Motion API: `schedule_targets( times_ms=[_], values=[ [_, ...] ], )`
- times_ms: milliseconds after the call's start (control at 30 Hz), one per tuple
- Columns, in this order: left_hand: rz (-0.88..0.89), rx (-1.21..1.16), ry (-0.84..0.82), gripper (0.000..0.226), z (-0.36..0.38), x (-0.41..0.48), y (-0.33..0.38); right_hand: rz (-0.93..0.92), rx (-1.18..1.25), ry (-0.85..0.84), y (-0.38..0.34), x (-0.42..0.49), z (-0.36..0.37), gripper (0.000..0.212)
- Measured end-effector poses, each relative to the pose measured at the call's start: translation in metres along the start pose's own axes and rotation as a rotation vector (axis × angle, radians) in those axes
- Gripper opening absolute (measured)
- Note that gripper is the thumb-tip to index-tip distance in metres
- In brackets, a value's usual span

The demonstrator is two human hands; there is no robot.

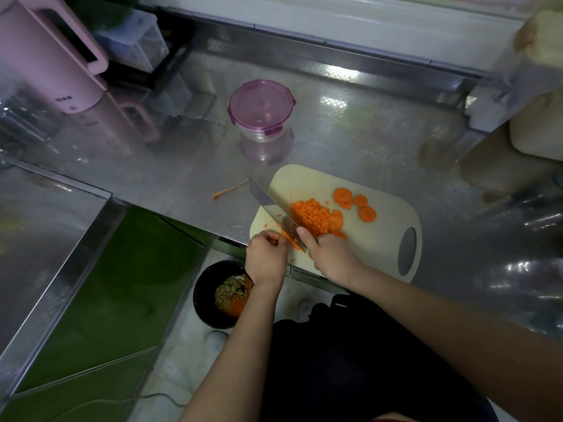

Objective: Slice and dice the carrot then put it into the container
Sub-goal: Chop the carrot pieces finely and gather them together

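A cream cutting board (380,239) lies at the counter's front edge. On it sits a heap of diced carrot (310,216), with three round carrot slices (355,202) to its right. My right hand (327,254) grips the handle of a knife (269,202), whose blade points up and left beside the heap. My left hand (266,257) pinches thin carrot strips (289,239) under the blade's heel. A round clear container (262,109) with a purple clip lid stands closed, farther back on the counter.
A carrot tip (230,191) lies on the steel counter (152,159) left of the board. A pink kettle (45,53) stands at the back left. A black bin (219,293) with scraps sits on the floor below the edge. Pale containers (536,86) stand at the right.
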State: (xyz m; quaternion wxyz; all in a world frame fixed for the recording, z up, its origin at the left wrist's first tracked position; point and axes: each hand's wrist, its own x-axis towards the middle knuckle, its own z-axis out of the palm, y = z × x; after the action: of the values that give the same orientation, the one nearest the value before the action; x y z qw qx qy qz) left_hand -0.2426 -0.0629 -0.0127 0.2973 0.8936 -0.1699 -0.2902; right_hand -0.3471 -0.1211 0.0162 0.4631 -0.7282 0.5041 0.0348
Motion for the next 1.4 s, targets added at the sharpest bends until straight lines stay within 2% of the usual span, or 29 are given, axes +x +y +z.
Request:
schedule_targets(
  times_ms=[233, 367, 533, 667, 867, 1067, 1200, 1400],
  values=[
    [-0.082, 0.022, -0.037, 0.011, -0.004, 0.003, 0.007, -0.057, -0.068, -0.052, -0.002, -0.001, -0.002, 0.041],
    [-0.102, 0.039, -0.065, 0.009, -0.006, 0.008, 0.009, -0.043, -0.097, -0.081, -0.001, 0.002, 0.000, 0.043],
    [-0.087, 0.073, -0.058, 0.012, -0.007, 0.009, 0.008, 0.001, -0.204, -0.054, -0.006, 0.002, 0.010, 0.059],
    [-0.089, 0.065, -0.072, 0.011, -0.006, 0.011, 0.006, -0.021, -0.121, -0.072, -0.004, -0.001, 0.004, 0.038],
    [-0.078, 0.056, -0.083, 0.008, -0.006, 0.012, 0.005, 0.005, -0.127, -0.061, 0.000, 0.007, 0.003, 0.061],
    [-0.046, 0.036, -0.088, 0.011, -0.005, 0.012, 0.003, 0.016, -0.066, -0.066, 0.003, 0.012, -0.005, 0.065],
    [-0.015, 0.037, -0.096, 0.011, -0.004, 0.012, 0.002, 0.046, 0.034, -0.062, 0.005, 0.011, -0.002, 0.057],
    [0.019, 0.034, -0.102, 0.011, -0.004, 0.012, 0.000, 0.059, 0.157, 0.013, 0.010, 0.014, 0.002, 0.066]
  ],
)
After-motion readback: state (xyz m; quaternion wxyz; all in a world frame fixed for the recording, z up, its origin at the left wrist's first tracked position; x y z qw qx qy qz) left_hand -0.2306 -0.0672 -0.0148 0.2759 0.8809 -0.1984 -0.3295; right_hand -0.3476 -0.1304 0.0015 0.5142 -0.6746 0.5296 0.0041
